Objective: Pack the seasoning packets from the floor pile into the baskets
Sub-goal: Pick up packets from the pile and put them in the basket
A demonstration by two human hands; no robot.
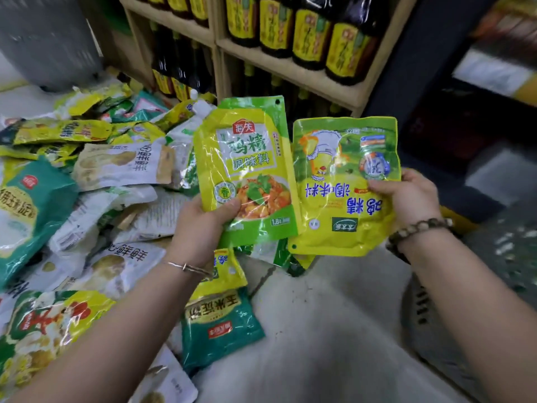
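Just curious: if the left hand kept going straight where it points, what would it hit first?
Likely the wooden shelf of dark bottles, behind the pouch that the left hand grips; depth is unclear.

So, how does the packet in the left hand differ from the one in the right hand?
The left-hand packet reads upright; the right-hand packet is held upside down. The left-hand packet has a white spout cap at its top corner; the right-hand packet shows none. The left-hand packet pictures a cooked dish, the right-hand packet a cartoon chicken. Both are glossy yellow-green, gripped by the left hand and right hand.
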